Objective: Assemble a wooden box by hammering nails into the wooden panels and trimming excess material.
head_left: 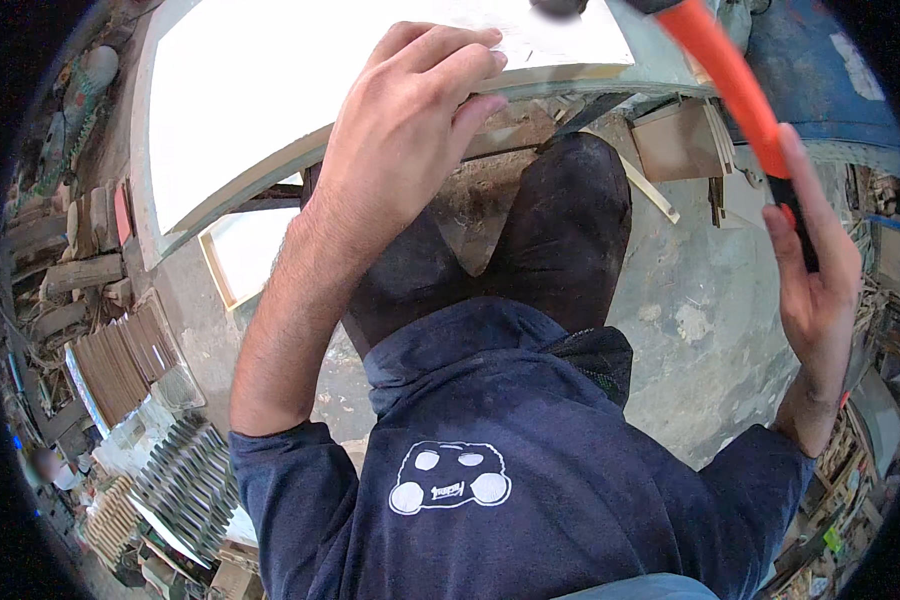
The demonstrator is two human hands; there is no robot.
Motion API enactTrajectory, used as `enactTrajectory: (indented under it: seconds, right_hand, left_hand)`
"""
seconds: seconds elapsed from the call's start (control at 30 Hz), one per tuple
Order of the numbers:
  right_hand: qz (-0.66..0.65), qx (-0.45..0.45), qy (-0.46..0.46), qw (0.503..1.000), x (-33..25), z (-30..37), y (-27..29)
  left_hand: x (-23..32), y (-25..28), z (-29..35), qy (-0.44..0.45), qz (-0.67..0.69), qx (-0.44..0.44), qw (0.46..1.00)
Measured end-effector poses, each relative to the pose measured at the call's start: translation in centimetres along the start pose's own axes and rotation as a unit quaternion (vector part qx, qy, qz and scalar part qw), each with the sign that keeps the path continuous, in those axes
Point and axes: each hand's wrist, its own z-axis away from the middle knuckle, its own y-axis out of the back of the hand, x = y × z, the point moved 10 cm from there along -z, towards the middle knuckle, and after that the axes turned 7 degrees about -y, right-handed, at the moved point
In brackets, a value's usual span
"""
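Observation:
My left hand [415,105] is over a bright white panel [240,90] on the worktable, close to its near edge. Its fingers are loosely bent, the thumb stands apart from them, and nothing shows between them. Small dark thin marks lie on the panel just beyond the fingertips; what they are is too small to tell. Raised at the right, my right hand [820,260] is closed round the black grip of a hammer [725,80] with an orange handle. The hammer's dark head is blurred at the top edge, above the panel's right part.
Beneath the table stands a white tray-like frame [245,250] with wooden edges. Brown boards [680,140] and a pale wood strip [650,190] are under its right side. Stacked slats [125,365] and wood scraps [85,275] line the left. A blue surface [810,80] is at upper right.

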Motion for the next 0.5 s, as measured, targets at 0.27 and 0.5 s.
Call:
enactTrajectory:
  seconds: [0.27,0.5]
  right_hand:
    - [-0.011,-0.022,0.005,1.000,0.4,-0.5,-1.6]
    - [-0.025,0.086,0.022,0.996,-0.2,0.7,-0.2]
  left_hand:
    - [0.0,-0.1,0.4,-0.007,-0.013,0.002,1.000]
    - [0.2,0.1,0.1,-0.006,-0.008,0.002,1.000]
